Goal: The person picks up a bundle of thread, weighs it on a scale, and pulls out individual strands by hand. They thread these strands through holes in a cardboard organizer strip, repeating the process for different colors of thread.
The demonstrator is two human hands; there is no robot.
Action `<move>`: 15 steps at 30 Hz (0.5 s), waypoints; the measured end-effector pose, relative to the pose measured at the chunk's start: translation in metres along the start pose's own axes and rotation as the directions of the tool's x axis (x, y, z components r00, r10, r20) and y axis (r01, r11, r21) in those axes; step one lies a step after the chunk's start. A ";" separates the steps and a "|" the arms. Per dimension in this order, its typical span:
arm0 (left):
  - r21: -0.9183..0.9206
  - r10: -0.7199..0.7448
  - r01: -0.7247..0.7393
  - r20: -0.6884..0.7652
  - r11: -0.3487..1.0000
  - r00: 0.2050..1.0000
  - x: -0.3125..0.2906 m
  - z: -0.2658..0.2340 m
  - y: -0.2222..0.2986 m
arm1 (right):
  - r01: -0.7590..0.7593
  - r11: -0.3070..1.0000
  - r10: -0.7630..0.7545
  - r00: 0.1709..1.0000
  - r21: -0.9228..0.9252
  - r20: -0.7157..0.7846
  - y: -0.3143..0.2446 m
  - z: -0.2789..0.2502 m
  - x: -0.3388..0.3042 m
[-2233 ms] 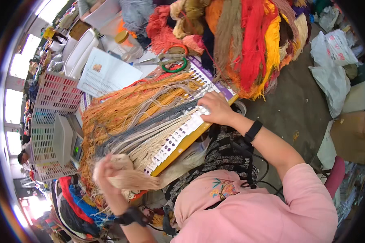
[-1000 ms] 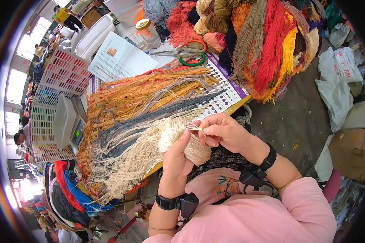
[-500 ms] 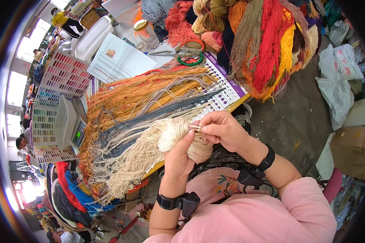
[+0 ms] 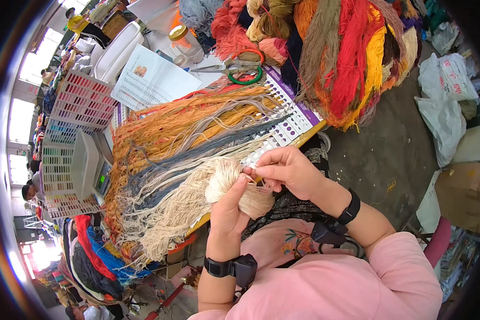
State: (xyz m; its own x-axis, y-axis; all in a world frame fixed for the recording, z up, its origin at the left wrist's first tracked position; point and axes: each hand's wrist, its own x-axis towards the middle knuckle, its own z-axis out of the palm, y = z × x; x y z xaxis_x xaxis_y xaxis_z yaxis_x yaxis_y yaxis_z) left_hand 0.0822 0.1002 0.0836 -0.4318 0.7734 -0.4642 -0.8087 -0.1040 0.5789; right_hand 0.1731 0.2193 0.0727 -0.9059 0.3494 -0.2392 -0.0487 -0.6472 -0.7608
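Note:
A cream skein of thread (image 4: 225,180) hangs bunched in my left hand (image 4: 230,208), whose thumb presses on its upper end. My right hand (image 4: 288,173) meets the left at that end, thumb and forefinger pinched on the skein's strands; the exact strands are partly hidden by the fingers. Just beyond my hands lies a white-and-purple card with holes (image 4: 290,104) along the table edge. Bundles of orange thread (image 4: 160,125), grey-blue thread (image 4: 197,149) and cream thread (image 4: 170,224) run from the card across the table.
Scissors with red and green handles (image 4: 245,74), a lidded jar (image 4: 186,42) and a printed sheet (image 4: 149,80) lie at the back. Colourful skeins (image 4: 346,58) hang off the far right corner. A colour chart (image 4: 82,101) and a scale (image 4: 102,178) stand left. White bags (image 4: 442,112) are at right.
Both hands and the cream skein have shifted slightly left. The right fingers have drawn closer to the left thumb, and the strands stretched between them no longer show clearly.

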 end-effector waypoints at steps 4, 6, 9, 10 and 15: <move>0.034 -0.063 0.061 0.072 0.998 0.995 0.003 -0.001 -0.002 | -0.020 0.992 0.023 0.999 -0.128 0.024 -0.001 0.002 0.001; 0.052 -0.014 0.015 -0.009 0.999 1.000 0.004 -0.002 -0.005 | -0.024 0.979 0.028 0.999 -0.201 0.020 -0.003 0.003 0.000; -0.008 0.004 -0.004 -0.024 1.000 1.000 0.004 0.000 -0.007 | 0.015 0.971 -0.012 1.000 -0.238 0.015 0.004 0.000 -0.001; -0.008 0.003 -0.003 -0.023 1.000 1.000 0.004 0.000 -0.007 | 0.058 0.977 -0.057 0.998 -0.203 0.012 0.006 -0.002 -0.002; -0.060 0.093 -0.091 0.040 0.994 0.995 0.004 -0.014 -0.001 | 0.199 0.971 -0.199 0.980 0.130 -0.015 -0.006 -0.019 -0.010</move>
State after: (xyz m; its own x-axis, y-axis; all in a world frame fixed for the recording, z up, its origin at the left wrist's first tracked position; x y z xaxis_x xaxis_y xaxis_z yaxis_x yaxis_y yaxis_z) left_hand 0.0759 0.0946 0.0720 -0.4891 0.7845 -0.3813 -0.7887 -0.2111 0.5774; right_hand 0.1903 0.2325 0.0678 -0.8719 0.4811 -0.0916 -0.2828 -0.6472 -0.7080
